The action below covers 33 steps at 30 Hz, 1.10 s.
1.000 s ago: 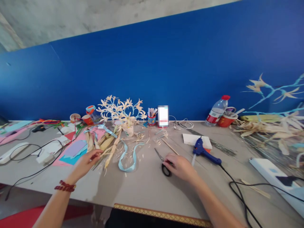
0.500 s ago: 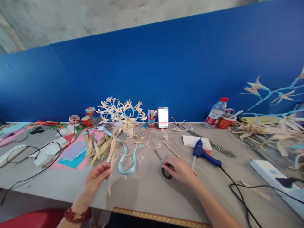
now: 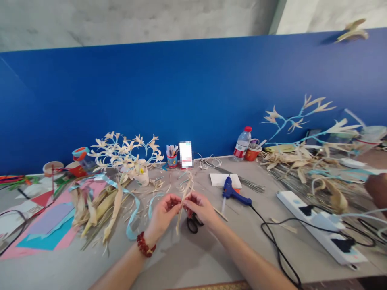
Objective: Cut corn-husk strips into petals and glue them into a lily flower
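My left hand (image 3: 165, 211) and my right hand (image 3: 200, 207) meet above the grey table (image 3: 187, 257), both pinching one pale strip of dried husk (image 3: 185, 198) that stands nearly upright between them. A red bead bracelet sits on my left wrist. Black-handled scissors (image 3: 192, 222) lie on the table just under my right hand. A pile of dried corn husks (image 3: 99, 209) with a light blue ribbon (image 3: 133, 209) lies to the left of my hands.
A blue glue gun (image 3: 231, 193) with a black cable lies right of my hands, beside a white pad. A white power strip (image 3: 320, 227) is at the right. A husk flower arrangement (image 3: 125, 151), cups, a water bottle (image 3: 242, 145) and coloured paper (image 3: 51, 225) line the back and left. Another person's hand (image 3: 376, 187) shows at the right edge.
My left hand lifted a husk strip from the pile and brought it to the centre. My right hand left the scissors and took hold of the strip too. The camera turned right.
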{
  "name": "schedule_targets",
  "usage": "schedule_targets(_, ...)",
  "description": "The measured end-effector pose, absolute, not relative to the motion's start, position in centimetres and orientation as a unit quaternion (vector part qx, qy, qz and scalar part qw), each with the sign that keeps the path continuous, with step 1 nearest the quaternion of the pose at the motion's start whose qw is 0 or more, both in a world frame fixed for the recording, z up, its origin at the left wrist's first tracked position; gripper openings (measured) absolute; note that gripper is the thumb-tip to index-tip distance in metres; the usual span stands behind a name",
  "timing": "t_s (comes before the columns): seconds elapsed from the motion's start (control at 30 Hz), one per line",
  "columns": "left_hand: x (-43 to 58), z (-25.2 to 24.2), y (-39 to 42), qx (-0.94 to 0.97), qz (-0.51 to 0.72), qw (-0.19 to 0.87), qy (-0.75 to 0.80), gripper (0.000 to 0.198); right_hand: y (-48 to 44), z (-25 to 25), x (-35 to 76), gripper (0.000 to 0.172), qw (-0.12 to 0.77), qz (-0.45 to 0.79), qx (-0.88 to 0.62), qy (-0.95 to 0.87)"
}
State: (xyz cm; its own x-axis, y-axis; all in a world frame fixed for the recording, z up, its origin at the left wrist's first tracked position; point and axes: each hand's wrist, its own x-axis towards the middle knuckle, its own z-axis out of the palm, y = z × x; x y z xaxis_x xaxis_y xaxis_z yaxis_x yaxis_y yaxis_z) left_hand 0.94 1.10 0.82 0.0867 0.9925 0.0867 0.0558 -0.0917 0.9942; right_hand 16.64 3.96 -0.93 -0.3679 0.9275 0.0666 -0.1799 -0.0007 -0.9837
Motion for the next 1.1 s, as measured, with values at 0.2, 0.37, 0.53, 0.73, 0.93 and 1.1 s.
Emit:
schedule_targets(0.2, 1.0, -0.8, 1.9, 0.542, 0.439, 0.558, 0.450, 0.024, 4.5, -1.7, 17.8, 0.034, 0.470, 0.619, -0.358, -0.518)
schedule_targets(0.37, 1.0, -1.1, 1.4, 0.445, 0.437, 0.657, 0.423, 0.024, 4.1, -1.3, 17.9, 0.034, 0.446, 0.655, -0.323, -0.517)
schedule_targets(0.53, 1.1, -1.4, 1.0, 0.369, 0.426, 0.745, 0.357, 0.022, 3.5, -0.7, 17.8, 0.034, 0.397, 0.681, -0.316, -0.528)
schedule_targets(0.73, 0.7, -1.8, 1.2, 0.474, 0.464, 0.620, 0.420, 0.020, 3.5, -0.5, 18.1, 0.036, 0.387, 0.651, -0.375, -0.535)
schedule_targets(0.93, 1.2, -1.9, 1.1, 0.514, 0.473, 0.552, 0.455, 0.023, 3.6, -1.1, 17.9, 0.034, 0.392, 0.635, -0.380, -0.547)
schedule_targets(1.1, 1.2, -1.9, 1.0, 0.538, 0.483, 0.513, 0.463, 0.024, 3.6, -0.9, 18.0, 0.035, 0.386, 0.612, -0.385, -0.573)
